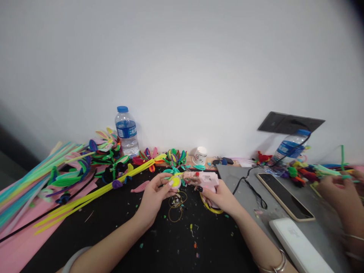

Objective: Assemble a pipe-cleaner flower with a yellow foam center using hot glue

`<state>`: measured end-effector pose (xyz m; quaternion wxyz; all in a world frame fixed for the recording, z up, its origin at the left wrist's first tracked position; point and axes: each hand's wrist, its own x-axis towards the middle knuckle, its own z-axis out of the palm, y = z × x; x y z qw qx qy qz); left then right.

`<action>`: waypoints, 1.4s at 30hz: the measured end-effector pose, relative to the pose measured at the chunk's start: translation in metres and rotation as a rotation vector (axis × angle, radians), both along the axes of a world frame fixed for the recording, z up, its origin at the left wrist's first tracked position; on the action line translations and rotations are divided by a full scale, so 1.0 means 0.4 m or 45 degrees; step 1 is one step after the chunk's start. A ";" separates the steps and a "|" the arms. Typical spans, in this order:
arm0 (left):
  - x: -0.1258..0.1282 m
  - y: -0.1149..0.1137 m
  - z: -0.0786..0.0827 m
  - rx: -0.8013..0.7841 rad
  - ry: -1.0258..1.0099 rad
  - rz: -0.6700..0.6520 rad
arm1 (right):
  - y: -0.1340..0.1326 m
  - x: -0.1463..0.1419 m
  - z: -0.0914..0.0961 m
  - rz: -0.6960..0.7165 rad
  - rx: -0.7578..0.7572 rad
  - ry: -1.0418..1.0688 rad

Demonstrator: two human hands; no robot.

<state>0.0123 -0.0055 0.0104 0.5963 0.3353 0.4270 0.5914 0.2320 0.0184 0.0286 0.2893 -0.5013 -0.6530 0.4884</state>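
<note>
Between the fingertips of my left hand [156, 195] is a small round yellow piece [176, 182] with a pale rim. My right hand [217, 195] is wrapped round a pink glue gun [207, 179], whose front end points left and nearly meets the yellow piece; I cannot tell whether they touch. A yellow ring [212, 207] lies partly hidden under my right hand. Below the yellow piece, thin rubber bands [175, 214] rest on the black mat [159, 242] among small coloured scraps. A green petal-like piece [173, 170] sits just behind my left fingertips.
Pipe cleaners [31, 185] and fuzzy flowers [110, 167] crowd the left. A water bottle [126, 131] and paper cup [200, 155] stand by the wall. Rightward are a phone [286, 196], a white case [298, 246], a black cable [253, 189], another bottle [290, 149] and another person's hands [335, 191].
</note>
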 end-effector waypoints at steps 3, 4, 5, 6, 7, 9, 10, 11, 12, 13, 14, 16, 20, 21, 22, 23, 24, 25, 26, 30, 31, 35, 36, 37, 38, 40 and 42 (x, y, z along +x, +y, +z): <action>0.000 0.000 -0.002 -0.001 0.003 -0.004 | 0.003 0.003 -0.008 0.000 0.009 0.009; 0.000 0.000 -0.003 -0.001 0.001 -0.006 | 0.003 0.004 -0.009 -0.001 0.015 0.009; 0.000 0.000 -0.005 0.000 -0.001 -0.009 | 0.004 0.004 -0.010 -0.001 0.022 0.009; 0.000 0.001 -0.006 0.001 -0.004 -0.011 | 0.003 0.004 -0.009 0.002 0.025 0.009; -0.001 0.001 -0.008 0.002 -0.006 -0.015 | 0.003 0.003 -0.008 0.004 0.025 0.009; -0.001 0.001 -0.009 0.007 -0.009 -0.022 | 0.002 0.001 -0.003 0.002 0.017 -0.001; -0.001 0.001 -0.008 0.008 -0.008 -0.024 | 0.001 0.000 0.000 -0.001 0.015 -0.011; -0.001 0.001 -0.007 0.007 -0.006 -0.025 | 0.000 -0.001 0.002 0.001 0.011 -0.023; -0.001 0.001 -0.005 0.004 -0.004 -0.027 | -0.001 -0.002 0.005 0.001 0.011 -0.035; 0.000 0.001 -0.003 0.002 -0.003 -0.028 | -0.001 -0.002 0.006 0.002 0.010 -0.047; 0.000 0.000 -0.001 -0.001 -0.002 -0.027 | -0.002 -0.002 0.007 0.005 0.009 -0.058; 0.001 0.000 0.002 -0.001 -0.005 -0.028 | -0.002 -0.001 0.006 0.009 0.011 -0.071; 0.001 0.001 0.002 0.005 -0.005 -0.032 | -0.001 0.002 0.000 0.024 0.020 -0.049; 0.001 0.001 0.002 0.006 -0.006 -0.032 | 0.000 0.002 -0.001 0.028 0.022 -0.040; 0.001 0.001 0.002 0.005 -0.006 -0.033 | 0.001 0.003 -0.003 0.024 0.027 -0.032; 0.000 0.001 0.001 0.004 -0.005 -0.034 | 0.002 0.003 -0.004 0.023 0.029 -0.026; 0.000 0.000 0.001 0.003 -0.004 -0.037 | 0.003 0.003 -0.006 0.022 0.034 -0.019; 0.000 0.000 0.000 0.002 -0.002 -0.040 | 0.004 0.004 -0.008 0.024 0.038 -0.012; 0.000 -0.001 0.000 0.002 0.001 -0.045 | 0.005 0.004 -0.010 0.029 0.036 -0.004; 0.000 -0.002 0.000 0.006 0.005 -0.055 | 0.008 0.007 -0.021 0.017 -0.001 0.030; 0.000 -0.002 0.001 0.005 0.006 -0.054 | 0.008 0.009 -0.024 0.011 -0.008 0.037; 0.001 -0.001 0.001 0.002 -0.007 -0.051 | 0.010 0.015 -0.035 0.015 -0.002 0.064; 0.000 -0.001 0.000 0.001 -0.013 -0.048 | 0.010 0.016 -0.036 0.015 -0.004 0.066; 0.000 0.000 -0.001 0.001 -0.019 -0.044 | 0.011 0.017 -0.037 0.015 -0.008 0.066; 0.000 0.000 -0.001 0.000 -0.023 -0.041 | 0.011 0.017 -0.036 0.014 -0.009 0.066; 0.000 0.001 -0.002 -0.002 -0.028 -0.035 | 0.011 0.017 -0.034 0.019 -0.012 0.058; 0.001 0.001 -0.002 -0.002 -0.033 -0.032 | 0.010 0.017 -0.031 0.018 -0.005 0.051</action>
